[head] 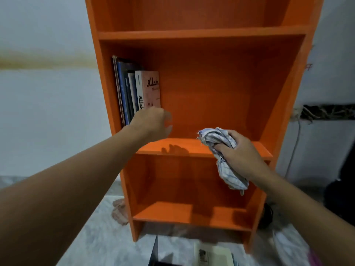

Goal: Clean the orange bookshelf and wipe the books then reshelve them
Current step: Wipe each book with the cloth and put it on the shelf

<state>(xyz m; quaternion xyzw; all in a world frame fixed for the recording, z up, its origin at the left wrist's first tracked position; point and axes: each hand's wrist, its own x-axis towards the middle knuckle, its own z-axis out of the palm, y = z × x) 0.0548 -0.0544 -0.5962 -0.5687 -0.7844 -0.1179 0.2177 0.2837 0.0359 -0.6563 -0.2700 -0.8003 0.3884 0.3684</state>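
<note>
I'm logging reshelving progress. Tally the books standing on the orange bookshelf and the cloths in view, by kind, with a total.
Books standing on the middle shelf: 5 as far as the spines show, the pink book rightmost.
Cloths: 2, a blue-and-white cloth gripped in the right hand, a pinkish cloth on the floor beside the bookshelf.
Total: 7

"Allah" on pink book (149,91) front cover + spine; smaller txt illegible.
</note>
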